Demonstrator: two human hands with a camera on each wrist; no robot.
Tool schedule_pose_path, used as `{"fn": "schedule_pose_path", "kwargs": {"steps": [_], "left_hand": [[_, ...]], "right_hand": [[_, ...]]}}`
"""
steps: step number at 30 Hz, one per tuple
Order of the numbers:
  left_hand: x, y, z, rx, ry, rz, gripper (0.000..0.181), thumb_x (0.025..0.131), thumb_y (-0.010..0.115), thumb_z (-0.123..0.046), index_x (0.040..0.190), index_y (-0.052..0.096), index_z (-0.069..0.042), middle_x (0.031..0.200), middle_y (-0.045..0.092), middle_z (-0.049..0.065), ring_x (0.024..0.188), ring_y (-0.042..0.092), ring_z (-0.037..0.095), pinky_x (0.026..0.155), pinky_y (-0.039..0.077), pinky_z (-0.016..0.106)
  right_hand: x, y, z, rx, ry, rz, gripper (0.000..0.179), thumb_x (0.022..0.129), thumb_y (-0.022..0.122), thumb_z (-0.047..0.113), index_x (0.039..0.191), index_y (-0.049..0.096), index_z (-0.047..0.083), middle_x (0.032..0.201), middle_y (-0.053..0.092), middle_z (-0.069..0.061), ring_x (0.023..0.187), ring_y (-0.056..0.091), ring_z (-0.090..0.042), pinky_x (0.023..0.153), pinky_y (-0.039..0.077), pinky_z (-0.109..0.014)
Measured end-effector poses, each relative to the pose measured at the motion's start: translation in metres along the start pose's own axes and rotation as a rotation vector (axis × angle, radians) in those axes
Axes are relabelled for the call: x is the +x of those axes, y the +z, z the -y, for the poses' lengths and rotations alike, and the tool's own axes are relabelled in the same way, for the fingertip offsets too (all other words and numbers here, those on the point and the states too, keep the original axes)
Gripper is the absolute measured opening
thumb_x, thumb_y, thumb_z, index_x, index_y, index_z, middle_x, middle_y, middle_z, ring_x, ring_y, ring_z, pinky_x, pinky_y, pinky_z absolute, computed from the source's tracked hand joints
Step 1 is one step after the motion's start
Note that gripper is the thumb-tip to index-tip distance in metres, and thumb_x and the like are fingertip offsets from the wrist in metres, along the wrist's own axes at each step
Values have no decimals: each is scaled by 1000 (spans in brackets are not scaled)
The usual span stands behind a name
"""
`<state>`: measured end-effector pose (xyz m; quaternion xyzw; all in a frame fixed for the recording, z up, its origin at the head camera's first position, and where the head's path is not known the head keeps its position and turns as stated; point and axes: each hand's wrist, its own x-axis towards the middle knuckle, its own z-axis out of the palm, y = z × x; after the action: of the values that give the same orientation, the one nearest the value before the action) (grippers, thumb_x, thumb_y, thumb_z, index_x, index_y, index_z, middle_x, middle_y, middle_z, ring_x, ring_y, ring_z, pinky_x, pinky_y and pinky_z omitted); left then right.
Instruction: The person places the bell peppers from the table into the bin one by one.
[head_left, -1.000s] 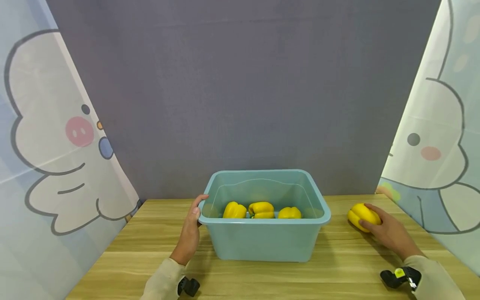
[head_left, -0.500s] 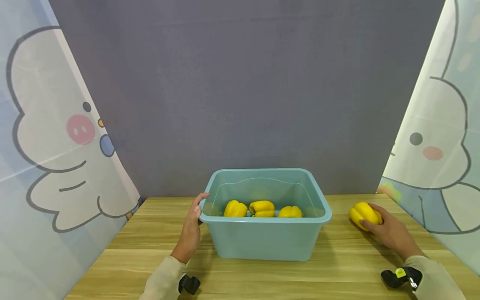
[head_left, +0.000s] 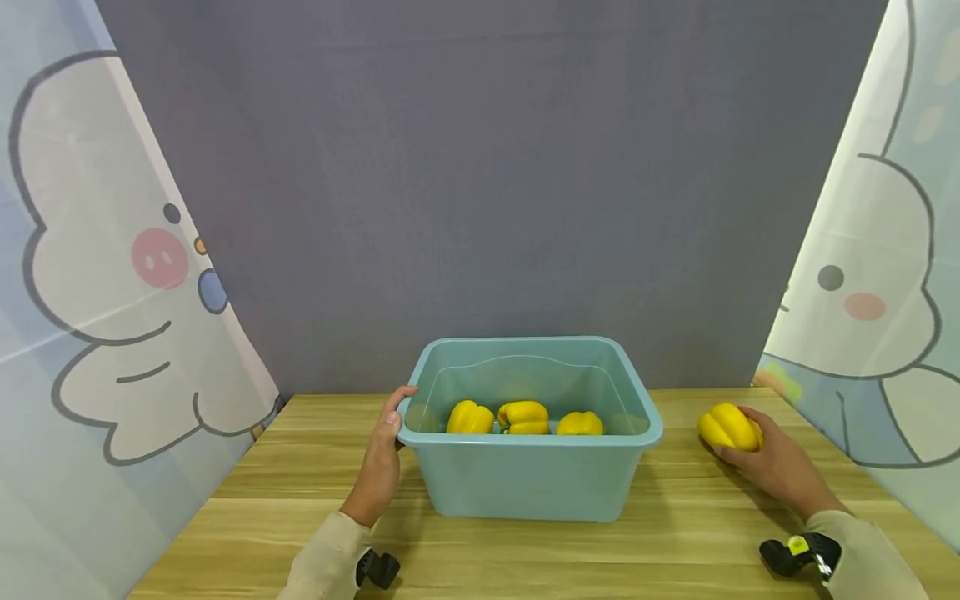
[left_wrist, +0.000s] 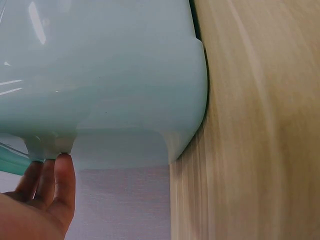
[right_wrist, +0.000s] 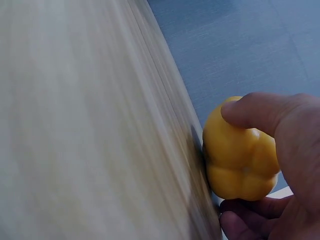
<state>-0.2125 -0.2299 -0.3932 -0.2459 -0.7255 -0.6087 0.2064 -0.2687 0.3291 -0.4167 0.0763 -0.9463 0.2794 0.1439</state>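
Note:
A light blue-green plastic bin (head_left: 525, 479) stands on the wooden table, with yellow bell peppers (head_left: 523, 417) inside. My left hand (head_left: 378, 462) holds the bin's left rim; in the left wrist view its fingers (left_wrist: 64, 180) touch the outer wall beneath the rim. Off to the right of the bin, my right hand (head_left: 780, 467) grips another yellow bell pepper (head_left: 726, 427) at the table surface. The right wrist view has the thumb on one side of this pepper (right_wrist: 237, 165) and curled fingers on the opposite side. Part of the pepper is hidden by the hand.
The wooden table (head_left: 517, 558) extends around the bin. A grey cloth backdrop (head_left: 487, 183) rises behind it, and cartoon-printed sheets (head_left: 97, 275) flank both sides. A black wrist device (head_left: 802, 554) is strapped on each sleeve.
My right thumb has slid slightly lower and left on the pepper, which has turned a little in the hand. The left hand and bin stay in place.

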Motion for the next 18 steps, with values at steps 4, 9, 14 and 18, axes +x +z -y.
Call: {"fn": "schedule_pose_path", "kwargs": {"steps": [4,9,14,18], "left_hand": [[-1,0,0,-7,-6,0,52,109,15,-33,150,34,-7,120,47,31,105,51,45,89,41,44],[-2,-1,1,-16,-17,-8,52,109,15,-34,150,34,-6,120,47,31,104,50,47,89,42,44],[-2,-1,0,-12,-22,-3,52,109,16,-34,150,35,-7,120,49,28,105,50,47,90,41,44],[0,-1,-1,-6,-23,-7,51,110,17,-36,150,36,-11,119,50,26,106,50,46,90,41,44]], "right_hand": [[-1,1,0,7,20,10,87,95,67,44,148,27,-11,129,43,-46,103,54,-51,80,43,-59],[-4,1,2,28,62,18,88,95,65,47,148,26,-12,131,41,-46,105,52,-52,81,43,-61],[-6,-1,1,47,87,18,89,96,62,50,149,27,-12,131,42,-46,104,52,-50,79,43,-57],[-4,-2,2,70,90,-7,88,97,60,50,150,26,-12,131,42,-45,104,52,-50,79,43,-56]]}}
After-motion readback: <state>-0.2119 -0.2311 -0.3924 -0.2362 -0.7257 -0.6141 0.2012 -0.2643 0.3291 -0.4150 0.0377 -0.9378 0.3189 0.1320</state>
